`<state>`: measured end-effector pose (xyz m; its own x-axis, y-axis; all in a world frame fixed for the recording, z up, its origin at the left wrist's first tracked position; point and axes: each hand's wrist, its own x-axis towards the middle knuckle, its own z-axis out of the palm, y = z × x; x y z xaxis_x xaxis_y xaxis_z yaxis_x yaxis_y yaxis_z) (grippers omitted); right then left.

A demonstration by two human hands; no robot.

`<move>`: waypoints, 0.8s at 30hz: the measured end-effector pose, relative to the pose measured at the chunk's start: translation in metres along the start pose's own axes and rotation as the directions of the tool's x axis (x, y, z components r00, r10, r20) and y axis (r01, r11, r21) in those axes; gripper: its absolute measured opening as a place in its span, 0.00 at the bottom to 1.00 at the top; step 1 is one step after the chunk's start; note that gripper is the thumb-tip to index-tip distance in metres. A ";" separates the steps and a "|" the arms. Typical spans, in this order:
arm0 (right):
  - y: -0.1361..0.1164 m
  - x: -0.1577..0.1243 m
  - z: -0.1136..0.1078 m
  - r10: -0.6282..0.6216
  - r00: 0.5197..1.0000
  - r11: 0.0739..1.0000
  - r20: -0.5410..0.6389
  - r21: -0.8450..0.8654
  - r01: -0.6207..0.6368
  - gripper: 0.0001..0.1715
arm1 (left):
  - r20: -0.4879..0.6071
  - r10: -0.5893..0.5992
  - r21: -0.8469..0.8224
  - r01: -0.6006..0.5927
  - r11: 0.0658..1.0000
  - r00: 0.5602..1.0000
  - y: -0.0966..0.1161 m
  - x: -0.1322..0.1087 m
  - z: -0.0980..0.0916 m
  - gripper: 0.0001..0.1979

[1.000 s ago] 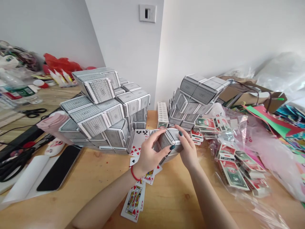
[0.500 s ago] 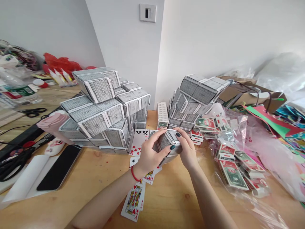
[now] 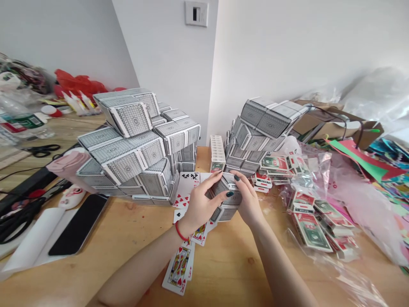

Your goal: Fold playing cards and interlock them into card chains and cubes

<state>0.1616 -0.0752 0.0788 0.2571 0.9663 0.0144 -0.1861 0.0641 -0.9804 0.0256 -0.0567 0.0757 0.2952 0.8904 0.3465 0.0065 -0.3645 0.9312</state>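
Between my two hands is a folded playing-card block with grey patterned backs, above the wooden table. My left hand grips its left side, thumb on the front face and fingers at the top edge. On the right, my right hand holds the other side, a finger on top. Loose face-up cards lie beneath and in front of my left hand. Stacked card blocks rise at the left, and another stack stands behind on the right.
A black phone, a computer mouse and black scissors lie at the left. On the right are card boxes and clear plastic wrap. A narrow row of card boxes stands between the stacks.
The held block has tilted, showing more of its front face. Both hands keep their hold, with small finger shifts. The view has moved slightly.
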 end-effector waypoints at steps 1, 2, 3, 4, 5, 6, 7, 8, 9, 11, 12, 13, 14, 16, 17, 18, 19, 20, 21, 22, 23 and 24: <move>0.001 0.001 -0.001 0.020 1.000 0.999 0.020 0.033 -0.021 0.18 | -0.002 -0.012 -0.012 0.012 1.000 1.000 0.000 0.001 -0.001 0.23; 0.002 0.002 -0.002 0.042 0.998 0.997 0.042 0.066 -0.045 0.20 | -0.008 -0.026 -0.027 0.025 0.999 1.000 0.001 0.003 -0.002 0.23; 0.002 0.003 -0.003 0.063 0.996 0.993 0.061 0.096 -0.069 0.21 | -0.018 -0.043 -0.048 0.042 0.998 0.999 0.001 0.004 -0.003 0.22; 0.003 0.004 -0.004 0.079 0.994 0.990 0.071 0.113 -0.087 0.23 | -0.034 -0.065 -0.072 0.063 0.995 0.997 0.002 0.006 -0.005 0.22; 0.004 0.005 -0.005 0.084 0.994 0.989 0.066 0.117 -0.092 0.24 | -0.057 -0.092 -0.096 0.086 0.992 0.994 0.002 0.008 -0.007 0.21; 0.004 0.006 -0.006 0.073 0.997 0.991 0.040 0.108 -0.077 0.24 | -0.087 -0.120 -0.116 0.109 0.987 0.989 0.003 0.010 -0.009 0.21; 0.004 0.007 -0.007 0.047 0.999 0.995 0.000 0.088 -0.046 0.23 | -0.123 -0.144 -0.128 0.128 0.983 0.982 0.003 0.012 -0.012 0.20; 0.003 0.007 -0.007 0.013 0.999 0.998 -0.039 0.058 -0.011 0.21 | -0.160 -0.160 -0.130 0.140 0.982 0.974 0.003 0.014 -0.014 0.20; 0.002 0.006 -0.007 -0.018 0.998 1.000 -0.059 0.024 0.020 0.19 | -0.191 -0.167 -0.123 0.145 0.982 0.967 0.003 0.016 -0.016 0.20; -0.002 0.003 -0.005 -0.028 1.000 0.999 -0.003 -0.035 0.028 0.14 | -0.242 -0.159 -0.105 0.137 0.985 0.957 0.002 0.018 -0.020 0.20; -0.005 0.001 -0.003 0.004 0.997 0.999 0.072 -0.055 0.000 0.14 | -0.257 -0.154 -0.099 0.132 0.986 0.954 0.002 0.019 -0.021 0.20; -0.007 -0.002 0.000 0.053 0.985 0.997 0.165 -0.066 -0.043 0.14 | -0.266 -0.151 -0.098 0.129 0.987 0.952 0.000 0.020 -0.022 0.20; -0.008 -0.005 0.003 0.102 0.963 0.994 0.251 -0.058 -0.090 0.15 | -0.267 -0.151 -0.099 0.129 0.987 0.952 -0.001 0.021 -0.023 0.20; -0.009 -0.008 0.009 0.139 0.931 0.990 0.338 -0.015 -0.142 0.18 | -0.250 -0.157 -0.100 0.136 0.986 0.955 -0.004 0.021 -0.022 0.20; -0.009 -0.009 0.011 0.139 0.928 0.988 0.346 0.010 -0.152 0.20 | -0.226 -0.158 -0.098 0.139 0.985 0.961 -0.005 0.021 -0.022 0.20; -0.008 -0.009 0.012 0.133 0.932 0.987 0.336 0.035 -0.154 0.21 | -0.195 -0.152 -0.090 0.136 0.987 0.969 -0.006 0.021 -0.022 0.20; -0.007 -0.009 0.012 0.128 0.940 0.986 0.317 0.058 -0.154 0.22 | -0.153 -0.140 -0.072 0.130 0.989 0.978 -0.006 0.020 -0.021 0.21; -0.006 -0.008 0.011 0.129 0.946 0.984 0.296 0.079 -0.158 0.22 | -0.103 -0.123 -0.044 0.119 0.992 0.987 -0.005 0.019 -0.021 0.23; -0.004 -0.006 0.010 0.130 0.953 0.982 0.274 0.100 -0.162 0.22 | -0.050 -0.103 -0.002 0.103 0.995 0.993 -0.003 0.018 -0.020 0.25; -0.004 -0.005 0.008 0.131 0.958 0.979 0.254 0.119 -0.165 0.22 | 0.006 -0.085 0.055 0.085 0.995 0.996 -0.002 0.016 -0.020 0.28; -0.003 -0.003 0.006 0.132 0.963 0.976 0.233 0.137 -0.167 0.21 | 0.055 -0.066 0.110 0.059 0.992 0.996 0.000 0.014 -0.020 0.31; -0.002 -0.002 0.004 0.135 0.967 0.974 0.215 0.152 -0.170 0.21 | 0.100 -0.041 0.152 0.026 0.988 0.994 0.002 0.012 -0.020 0.34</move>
<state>0.1577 -0.0765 0.0819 0.0196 0.9969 -0.0767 -0.3693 -0.0641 -0.9271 0.0098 -0.0411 0.0838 0.3887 0.8730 0.2945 0.1595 -0.3786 0.9117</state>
